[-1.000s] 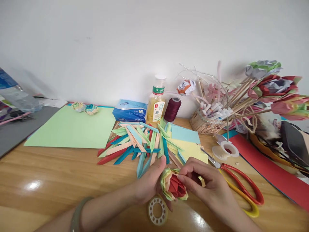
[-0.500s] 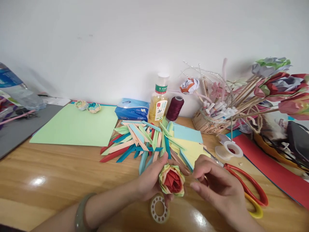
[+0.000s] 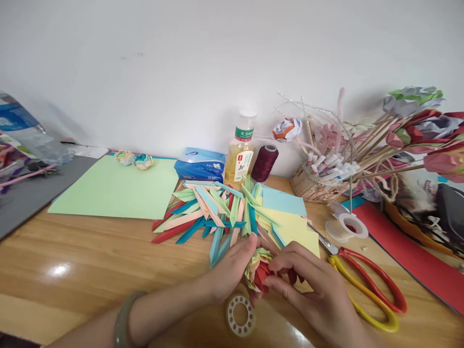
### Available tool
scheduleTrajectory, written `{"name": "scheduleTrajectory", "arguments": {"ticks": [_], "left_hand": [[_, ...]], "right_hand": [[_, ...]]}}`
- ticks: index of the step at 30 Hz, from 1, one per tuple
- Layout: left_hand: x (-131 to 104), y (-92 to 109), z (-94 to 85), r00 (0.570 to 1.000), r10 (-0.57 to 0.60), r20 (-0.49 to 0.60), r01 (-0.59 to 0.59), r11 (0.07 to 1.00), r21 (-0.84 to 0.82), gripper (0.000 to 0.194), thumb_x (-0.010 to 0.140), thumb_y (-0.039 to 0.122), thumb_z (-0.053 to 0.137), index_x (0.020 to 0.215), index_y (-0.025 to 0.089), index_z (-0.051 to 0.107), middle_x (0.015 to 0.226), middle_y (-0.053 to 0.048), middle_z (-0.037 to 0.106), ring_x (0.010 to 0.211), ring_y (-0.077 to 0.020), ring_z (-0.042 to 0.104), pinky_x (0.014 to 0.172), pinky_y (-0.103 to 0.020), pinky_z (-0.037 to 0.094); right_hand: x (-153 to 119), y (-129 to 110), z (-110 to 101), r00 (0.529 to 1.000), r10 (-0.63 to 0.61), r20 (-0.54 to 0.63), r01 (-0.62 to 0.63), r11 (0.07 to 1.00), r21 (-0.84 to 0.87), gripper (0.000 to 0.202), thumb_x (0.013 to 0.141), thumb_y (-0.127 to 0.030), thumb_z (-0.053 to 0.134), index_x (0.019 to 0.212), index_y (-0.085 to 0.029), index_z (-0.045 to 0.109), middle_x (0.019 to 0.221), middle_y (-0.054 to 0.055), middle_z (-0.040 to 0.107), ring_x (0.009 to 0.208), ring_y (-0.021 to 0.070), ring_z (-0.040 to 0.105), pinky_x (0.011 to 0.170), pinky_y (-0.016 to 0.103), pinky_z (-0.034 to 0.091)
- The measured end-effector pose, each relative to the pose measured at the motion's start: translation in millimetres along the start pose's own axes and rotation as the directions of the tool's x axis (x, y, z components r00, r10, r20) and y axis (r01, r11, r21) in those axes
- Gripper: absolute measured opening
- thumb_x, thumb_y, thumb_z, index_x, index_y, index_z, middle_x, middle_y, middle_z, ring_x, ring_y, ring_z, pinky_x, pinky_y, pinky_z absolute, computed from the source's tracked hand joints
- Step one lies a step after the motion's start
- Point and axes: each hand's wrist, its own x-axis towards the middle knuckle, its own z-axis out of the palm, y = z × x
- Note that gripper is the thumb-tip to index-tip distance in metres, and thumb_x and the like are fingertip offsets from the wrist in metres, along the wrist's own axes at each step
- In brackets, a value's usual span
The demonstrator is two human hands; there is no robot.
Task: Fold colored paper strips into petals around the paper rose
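A folded paper flower [image 3: 260, 273], red in the middle with peach and pale green layers around it, rests in my left hand [image 3: 232, 270], whose fingers are wrapped round its left side and underside. The thumb of that hand points up beside the flower. My right hand [image 3: 313, 285] pinches at the red centre from the right with thumb and index finger. Just below the flower lies a roll of tape [image 3: 240, 315] on the wooden table [image 3: 108, 261]. Behind it is a pile of folded paper strips [image 3: 208, 208] in several colours.
Scissors [image 3: 377, 285] with red and yellow handles lie at the right, near a white spool [image 3: 346, 227]. Behind stand a tissue pack [image 3: 200, 165], a bottle [image 3: 240, 150], maroon thread [image 3: 265, 163] and a basket [image 3: 315, 186]. Green paper [image 3: 119, 188] lies left.
My right hand has moved left onto the red centre of the flower. The flower has turned and shifted slightly right, with my left hand still round it. More of the scissors shows.
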Motion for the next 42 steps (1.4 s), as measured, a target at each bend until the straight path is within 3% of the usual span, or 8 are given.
{"name": "scheduleTrajectory", "arguments": {"ticks": [3,9,18,26,31,36,42], "left_hand": [[-0.2,-0.4,-0.2,0.997,0.066,-0.04,-0.066,0.998,0.017,0.063,0.08,0.07,0.036,0.099,0.015,0.06,0.052,0.002,0.053,0.04,-0.0083,0.049,0.035,-0.016,0.042],[-1.6,-1.9,-3.9,0.984,0.155,-0.091,-0.149,0.986,0.075,0.059,0.084,0.066,0.033,0.101,0.016,0.061,0.065,-0.001,0.057,0.046,-0.0082,0.052,0.038,-0.017,0.044],[-1.9,2.4,-3.0,1.0,-0.013,-0.006,0.013,0.999,0.043,0.071,0.074,0.077,0.036,0.099,0.014,0.059,0.043,0.003,0.051,0.031,-0.0076,0.043,0.031,-0.017,0.037],[0.5,1.7,-2.5,0.993,-0.076,0.094,0.088,0.989,-0.123,0.066,0.079,0.071,0.036,0.097,0.013,0.061,0.053,0.003,0.05,0.032,-0.006,0.041,0.027,-0.016,0.032],[0.7,2.6,-1.6,0.985,-0.113,0.129,0.131,0.982,-0.136,0.062,0.082,0.067,0.036,0.095,0.012,0.063,0.05,0.003,0.05,0.031,-0.0059,0.042,0.026,-0.014,0.03],[0.1,3.4,-2.4,0.994,-0.076,0.076,0.079,0.996,-0.029,0.063,0.077,0.07,0.043,0.099,0.013,0.062,0.047,0.004,0.051,0.028,-0.0055,0.04,0.026,-0.015,0.033],[0.2,5.1,-2.8,0.988,-0.126,0.088,0.124,0.992,0.021,0.069,0.073,0.075,0.042,0.095,0.013,0.062,0.043,0.005,0.049,0.026,-0.0049,0.037,0.025,-0.014,0.029]], "right_hand": [[0.2,-1.5,-1.9,0.999,-0.045,0.009,0.044,0.998,0.039,0.011,0.081,-0.014,0.066,0.088,-0.022,0.062,0.075,-0.001,0.064,0.064,0.0108,0.059,0.055,0.018,0.046],[1.7,-0.2,-5.6,1.0,-0.017,-0.001,0.017,0.999,0.049,0.014,0.083,-0.011,0.061,0.088,-0.023,0.064,0.073,-0.001,0.064,0.061,0.0101,0.059,0.055,0.018,0.048],[6.4,1.2,-12.7,0.991,-0.007,0.132,-0.006,0.995,0.097,0.01,0.084,-0.018,0.063,0.089,-0.023,0.069,0.076,0.002,0.067,0.065,0.013,0.064,0.058,0.021,0.052],[3.4,6.4,-14.3,0.96,-0.262,0.101,0.273,0.956,-0.11,0.017,0.087,-0.015,0.057,0.101,-0.019,0.066,0.08,0.006,0.069,0.072,0.0148,0.066,0.06,0.021,0.054],[1.8,6.5,-15.5,0.915,-0.38,0.131,0.402,0.875,-0.271,0.018,0.088,-0.014,0.055,0.101,-0.018,0.066,0.074,0.006,0.07,0.058,0.0138,0.063,0.049,0.023,0.049],[5.1,2.9,-15.9,0.934,-0.323,0.155,0.354,0.896,-0.269,0.022,0.092,-0.015,0.047,0.1,-0.018,0.066,0.074,0.007,0.07,0.062,0.0138,0.065,0.052,0.022,0.05],[11.1,-1.3,-20.7,0.923,-0.317,0.22,0.364,0.904,-0.226,0.024,0.094,-0.014,0.043,0.098,-0.018,0.066,0.07,0.004,0.067,0.056,0.0122,0.061,0.049,0.021,0.047]]}}
